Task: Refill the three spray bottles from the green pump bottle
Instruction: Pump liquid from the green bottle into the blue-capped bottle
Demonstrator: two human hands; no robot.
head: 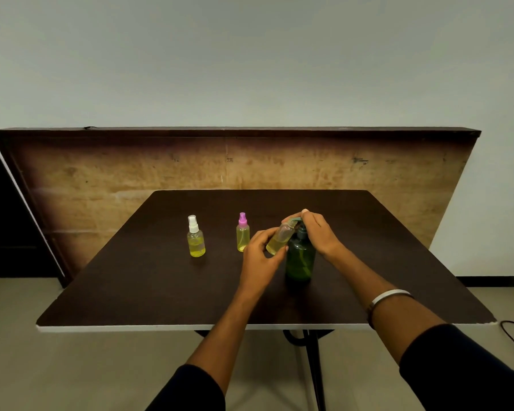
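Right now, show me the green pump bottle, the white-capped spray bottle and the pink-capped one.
green pump bottle (pixel 299 259): head view, on its body.
white-capped spray bottle (pixel 196 243): head view, on its yellow-filled body.
pink-capped spray bottle (pixel 242 237): head view, on its body.
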